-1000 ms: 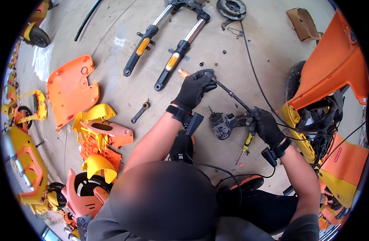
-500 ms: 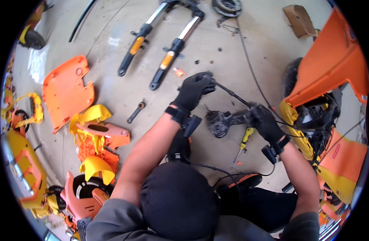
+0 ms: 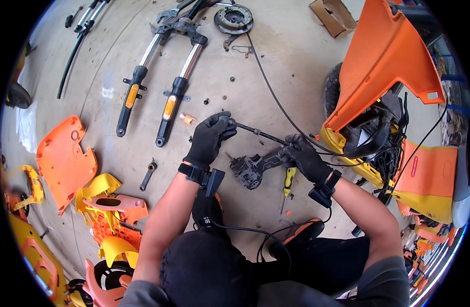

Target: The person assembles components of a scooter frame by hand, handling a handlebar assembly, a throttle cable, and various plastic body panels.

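My two hands wear black gloves and stretch a black cable (image 3: 256,132) with a thicker fitting along it above the floor. The fingers of my left hand (image 3: 212,137) are closed round its left end. My right hand (image 3: 305,157) grips it farther right, and the cable runs on toward the orange and yellow scooter body. Below it on the floor lies a dark cordless drill (image 3: 249,172), its handle partly behind my right hand. A screwdriver (image 3: 289,180) with a yellow handle lies beside the drill.
A front fork (image 3: 178,84) and a round brake plate (image 3: 233,19) with a cable lie ahead. The scooter body (image 3: 378,77) stands at right. Orange panels (image 3: 69,158) and yellow parts lie at left, with a wrench-like tool (image 3: 148,174) nearer me. A cardboard box (image 3: 333,18) is at the back.
The view has shifted, so the floor items appear farther left and lower. Both hands keep hold of the cable, with the stretch between them about the same.
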The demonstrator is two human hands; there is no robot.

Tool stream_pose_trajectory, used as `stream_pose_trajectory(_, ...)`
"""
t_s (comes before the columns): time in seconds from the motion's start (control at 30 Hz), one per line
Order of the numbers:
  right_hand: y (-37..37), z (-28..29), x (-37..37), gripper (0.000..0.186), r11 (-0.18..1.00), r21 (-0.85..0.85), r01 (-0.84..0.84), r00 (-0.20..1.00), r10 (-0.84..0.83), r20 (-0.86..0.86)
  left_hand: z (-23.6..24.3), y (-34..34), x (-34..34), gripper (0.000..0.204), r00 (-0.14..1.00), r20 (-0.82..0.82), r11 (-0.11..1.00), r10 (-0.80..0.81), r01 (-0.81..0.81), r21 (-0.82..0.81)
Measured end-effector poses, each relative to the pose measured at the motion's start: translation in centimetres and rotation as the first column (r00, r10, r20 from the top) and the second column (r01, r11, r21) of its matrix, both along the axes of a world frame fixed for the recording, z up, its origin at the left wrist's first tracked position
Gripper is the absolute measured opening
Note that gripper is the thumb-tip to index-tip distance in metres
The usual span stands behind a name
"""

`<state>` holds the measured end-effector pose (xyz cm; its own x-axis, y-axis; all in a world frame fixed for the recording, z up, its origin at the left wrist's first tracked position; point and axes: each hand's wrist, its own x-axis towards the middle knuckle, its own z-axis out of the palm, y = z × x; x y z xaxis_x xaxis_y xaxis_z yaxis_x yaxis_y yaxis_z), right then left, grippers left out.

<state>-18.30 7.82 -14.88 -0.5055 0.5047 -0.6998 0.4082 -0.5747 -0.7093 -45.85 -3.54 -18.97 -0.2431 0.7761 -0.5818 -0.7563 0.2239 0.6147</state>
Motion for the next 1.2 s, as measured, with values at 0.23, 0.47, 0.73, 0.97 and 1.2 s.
stream_pose_trajectory(0.23, 0.9, 1.6, 0.1, 0.026, 0.935, -0.296, -0.193, 0.979, 0.205, 0.007, -0.3, 0.6, -0.5, 0.034, 1.000, -0.027, 0.998, 0.006, -0.004, 0.056)
stream_pose_trajectory(0.47, -0.6, 0.9, -0.4, 0.032, 0.994, 0.089, -0.061, 0.998, 0.062, -0.017, -0.5, 1.7, -0.3, 0.035, 0.999, -0.043, 0.998, 0.006, -0.003, 0.060)
stream_pose_trajectory(0.73, -0.2, 1.6, -1.4, 0.021, 0.964, -0.046, -0.261, 0.964, 0.263, 0.047, -1.1, 3.0, -1.0, 0.035, 0.999, -0.039, 0.997, -0.003, 0.006, 0.081)
stream_pose_trajectory(0.97, -0.3, 2.5, -1.9, 0.025, 0.931, 0.161, -0.328, 0.944, 0.327, 0.027, -1.9, 4.2, -1.2, 0.037, 0.996, -0.076, 0.998, -0.050, 0.053, 0.040)
stream_pose_trajectory(1.2, -0.8, 1.2, -2.5, 0.031, 0.938, -0.284, -0.199, 0.973, 0.154, -0.171, -1.8, 4.8, -1.4, 0.038, 0.998, -0.015, 0.995, -0.067, 0.068, 0.066)
